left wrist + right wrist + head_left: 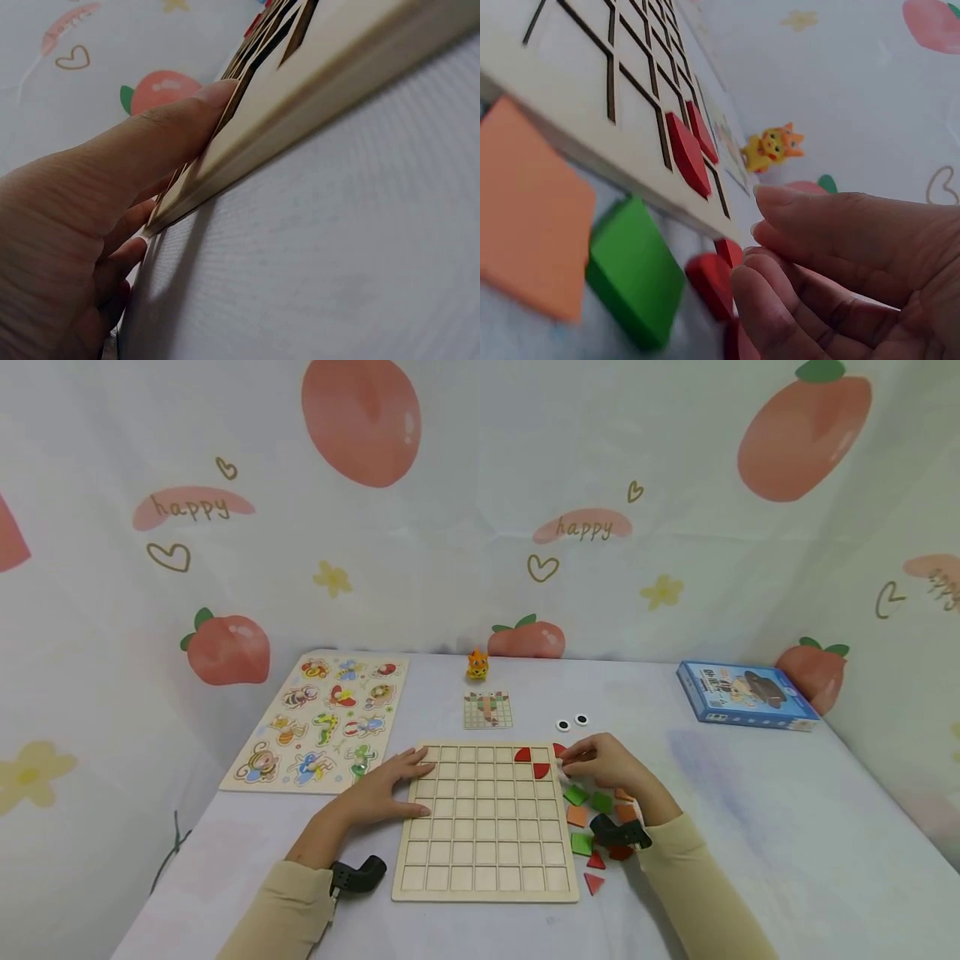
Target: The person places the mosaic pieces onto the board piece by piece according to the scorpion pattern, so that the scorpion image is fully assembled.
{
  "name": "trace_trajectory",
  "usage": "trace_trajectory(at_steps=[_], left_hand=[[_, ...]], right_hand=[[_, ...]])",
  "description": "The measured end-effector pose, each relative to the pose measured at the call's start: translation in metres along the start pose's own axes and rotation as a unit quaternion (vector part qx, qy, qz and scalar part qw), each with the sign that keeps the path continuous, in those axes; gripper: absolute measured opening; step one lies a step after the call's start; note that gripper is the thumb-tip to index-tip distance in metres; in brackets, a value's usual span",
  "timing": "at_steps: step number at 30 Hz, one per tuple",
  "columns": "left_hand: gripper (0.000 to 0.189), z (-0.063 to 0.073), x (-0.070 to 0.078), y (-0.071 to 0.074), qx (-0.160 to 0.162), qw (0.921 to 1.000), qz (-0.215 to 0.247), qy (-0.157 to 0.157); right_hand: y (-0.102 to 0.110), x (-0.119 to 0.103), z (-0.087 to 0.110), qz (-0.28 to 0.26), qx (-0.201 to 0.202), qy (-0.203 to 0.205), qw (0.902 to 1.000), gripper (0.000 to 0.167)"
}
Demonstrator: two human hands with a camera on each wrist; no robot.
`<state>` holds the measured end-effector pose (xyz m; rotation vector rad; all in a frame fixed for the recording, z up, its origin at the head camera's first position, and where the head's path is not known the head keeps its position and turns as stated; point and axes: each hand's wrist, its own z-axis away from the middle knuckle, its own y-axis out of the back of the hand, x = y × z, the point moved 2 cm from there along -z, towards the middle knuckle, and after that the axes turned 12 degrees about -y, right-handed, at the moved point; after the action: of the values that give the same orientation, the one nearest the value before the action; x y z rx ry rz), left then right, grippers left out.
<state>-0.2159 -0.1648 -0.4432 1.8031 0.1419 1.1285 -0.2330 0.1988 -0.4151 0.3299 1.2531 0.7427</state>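
A pale wooden grid board (pixel 487 831) lies on the table. Its upper right cells hold two red quarter-circle pieces (pixel 541 771). My left hand (pixel 386 789) rests along the board's left side, thumb and fingers spread, with the thumb (pixel 176 124) on the rim. Beyond the upper right corner, my right hand (pixel 603 764) has its fingers bent and fingertips bunched close together. Another red piece (pixel 558 749) shows right at those fingertips, and more red pieces (pixel 711 285) lie just below them. I cannot tell whether the right fingers hold a piece.
Green (pixel 581 844) and orange (pixel 577 816) squares and red triangles (pixel 593 883) lie along the board's right side. Behind stand a pattern card (pixel 488 711), two eye discs (pixel 563 725) and a small orange-yellow figure (pixel 477 665). An insect picture board (pixel 315 727) lies left, a blue box (pixel 742 693) right.
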Motion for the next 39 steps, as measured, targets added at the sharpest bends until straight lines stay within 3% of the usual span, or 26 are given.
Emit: trace_trajectory(at_steps=[14, 20, 27, 39], left_hand=[[0.074, 0.001, -0.002, 0.0, 0.004, 1.0, -0.006, -0.002], [0.075, 0.0, -0.001, 0.0, 0.001, 1.0, -0.003, 0.0], [0.074, 0.0, -0.002, 0.0, 0.001, 0.9999, -0.007, -0.008], [0.075, 0.001, -0.001, 0.0, -0.003, 1.0, -0.007, 0.006]], right_hand=[[0.014, 0.021, 0.024, 0.019, -0.007, -0.06, 0.998, 0.023], [0.015, 0.029, 0.033, 0.028, -0.024, -0.049, 0.9981, 0.025], [0.014, 0.036, 0.038, 0.03, -0.009, -0.069, 0.9971, 0.026], [0.008, 0.031, 0.04, 0.043, 0.004, -0.056, 0.9975, 0.025]])
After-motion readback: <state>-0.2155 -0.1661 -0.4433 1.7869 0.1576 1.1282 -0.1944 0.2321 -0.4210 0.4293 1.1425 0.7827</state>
